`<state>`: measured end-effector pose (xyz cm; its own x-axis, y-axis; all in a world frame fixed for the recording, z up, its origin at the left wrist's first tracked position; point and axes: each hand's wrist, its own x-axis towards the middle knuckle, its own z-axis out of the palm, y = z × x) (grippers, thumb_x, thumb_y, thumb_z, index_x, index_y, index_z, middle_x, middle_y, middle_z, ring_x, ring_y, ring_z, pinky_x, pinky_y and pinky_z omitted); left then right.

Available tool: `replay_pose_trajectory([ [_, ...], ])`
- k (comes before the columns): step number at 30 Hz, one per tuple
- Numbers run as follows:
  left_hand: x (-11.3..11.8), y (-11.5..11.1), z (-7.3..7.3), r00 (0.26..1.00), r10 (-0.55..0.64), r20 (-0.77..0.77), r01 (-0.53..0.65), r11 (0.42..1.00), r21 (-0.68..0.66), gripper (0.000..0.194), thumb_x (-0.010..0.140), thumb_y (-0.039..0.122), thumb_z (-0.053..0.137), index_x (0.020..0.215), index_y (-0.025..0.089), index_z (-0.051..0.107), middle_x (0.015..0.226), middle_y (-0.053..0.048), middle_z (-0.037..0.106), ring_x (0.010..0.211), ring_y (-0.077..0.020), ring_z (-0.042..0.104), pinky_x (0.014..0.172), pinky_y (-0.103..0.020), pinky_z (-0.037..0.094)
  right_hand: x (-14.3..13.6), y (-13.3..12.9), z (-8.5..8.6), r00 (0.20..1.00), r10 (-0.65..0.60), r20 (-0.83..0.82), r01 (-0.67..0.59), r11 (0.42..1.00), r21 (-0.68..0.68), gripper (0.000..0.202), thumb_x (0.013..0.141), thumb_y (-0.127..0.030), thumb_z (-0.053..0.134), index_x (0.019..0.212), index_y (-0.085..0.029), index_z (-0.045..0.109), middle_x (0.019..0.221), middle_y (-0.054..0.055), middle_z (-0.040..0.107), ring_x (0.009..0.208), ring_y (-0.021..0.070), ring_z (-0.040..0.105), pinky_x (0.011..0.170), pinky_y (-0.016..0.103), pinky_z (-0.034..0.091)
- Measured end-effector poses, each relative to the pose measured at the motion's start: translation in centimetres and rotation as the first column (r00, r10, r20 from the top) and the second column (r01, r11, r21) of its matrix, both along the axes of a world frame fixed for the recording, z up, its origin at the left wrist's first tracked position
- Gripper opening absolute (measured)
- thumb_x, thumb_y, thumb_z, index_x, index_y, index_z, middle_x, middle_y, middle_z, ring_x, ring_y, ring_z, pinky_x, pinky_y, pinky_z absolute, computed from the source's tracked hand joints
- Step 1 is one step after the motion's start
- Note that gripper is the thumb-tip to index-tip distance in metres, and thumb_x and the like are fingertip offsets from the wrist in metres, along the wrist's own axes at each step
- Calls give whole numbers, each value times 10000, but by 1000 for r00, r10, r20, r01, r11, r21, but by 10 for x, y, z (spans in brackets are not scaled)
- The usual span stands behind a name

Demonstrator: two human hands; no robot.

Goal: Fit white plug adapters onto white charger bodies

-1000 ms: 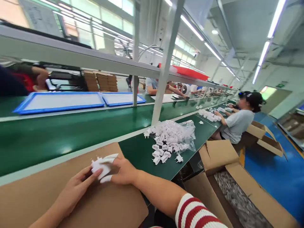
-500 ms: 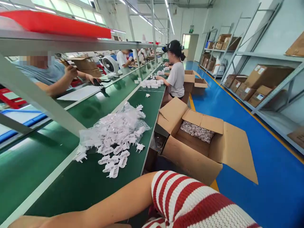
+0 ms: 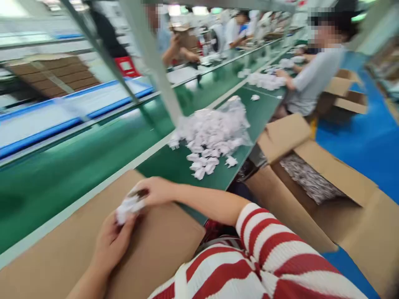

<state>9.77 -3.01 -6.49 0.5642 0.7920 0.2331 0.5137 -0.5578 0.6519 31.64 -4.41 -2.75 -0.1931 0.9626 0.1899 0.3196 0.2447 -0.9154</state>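
Note:
My left hand [image 3: 112,238] is closed around white plastic pieces [image 3: 128,206], which look like plug adapters but are blurred. From the other side, my right hand [image 3: 158,192] grips the same small bunch with curled fingers. Both hands are over a brown cardboard sheet or box top [image 3: 165,245] in front of me. Beyond them, a heap of white plug adapters [image 3: 207,139] spills out of a clear plastic bag [image 3: 238,110] on the green bench [image 3: 162,160]. One loose adapter [image 3: 231,161] lies to the heap's right.
A large open carton [image 3: 286,207] with packed small items stands right of the bench. A co-worker in a grey shirt [image 3: 318,79] sits farther along by more white pieces [image 3: 266,81]. A metal post [image 3: 156,62] rises at the bench's middle. Blue-edged trays [image 3: 62,112] lie at left.
My view has swung left and down. Both hands now show, holding white pieces over cardboard; before, only my right arm and part of its hand showed at the bottom edge.

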Motion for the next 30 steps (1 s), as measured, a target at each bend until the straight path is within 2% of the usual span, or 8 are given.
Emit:
replay_pose_trajectory([
  [2,-13,-15,4,1000,-6,29,7,1000,-26,673,972,835,446,1073,197,635,931,-93,724,839,-272,680,782,-409,604,4,1,-6,999,31,-17,-32,999,-35,207,695,-9,866,831,-136,777,811,-27,757,839,150,717,756,196,510],
  [6,-6,-19,11,996,-84,-12,84,996,-39,431,1067,558,440,1157,178,622,973,-91,702,843,-242,657,788,-378,584,9,-1,-15,997,51,-62,-57,993,-108,225,633,33,819,783,-132,788,748,-25,741,741,144,686,702,212,501],
  [10,-7,-21,16,987,-150,-60,148,988,-42,331,1081,458,422,1149,190,604,976,-88,687,845,-239,645,795,-374,573,5,-10,-19,994,26,-107,-41,990,-131,264,583,-9,874,799,-154,826,841,16,794,788,181,737,720,246,559],
  [14,-12,-20,17,980,-178,-89,175,984,-36,301,1084,442,411,1135,199,582,1001,-97,685,860,-250,643,805,-387,568,0,-14,-22,988,-47,-151,23,988,-154,295,581,-6,875,823,-174,853,912,38,816,841,200,766,744,265,597],
  [21,-15,-19,31,963,-226,-145,205,967,-149,368,1084,514,373,1078,210,580,972,-92,663,841,-263,630,817,-416,553,-4,-18,-22,982,-7,-187,-36,974,-225,295,582,-62,936,847,-176,874,898,42,821,772,180,765,719,264,610],
  [26,-19,-21,42,957,-229,-178,185,954,-234,407,1065,571,350,998,229,560,931,-81,655,813,-270,625,777,-415,531,-9,-21,-27,979,-35,-202,-26,956,-292,346,589,-53,915,914,-164,876,1030,87,855,886,223,808,780,289,639],
  [30,-22,-17,39,968,-187,-167,138,954,-267,459,1058,623,367,1030,224,592,969,-87,681,853,-275,640,792,-414,529,-16,-18,-32,968,-52,-247,-34,942,-334,350,619,-85,926,956,-157,869,1009,80,855,941,239,813,864,320,643],
])
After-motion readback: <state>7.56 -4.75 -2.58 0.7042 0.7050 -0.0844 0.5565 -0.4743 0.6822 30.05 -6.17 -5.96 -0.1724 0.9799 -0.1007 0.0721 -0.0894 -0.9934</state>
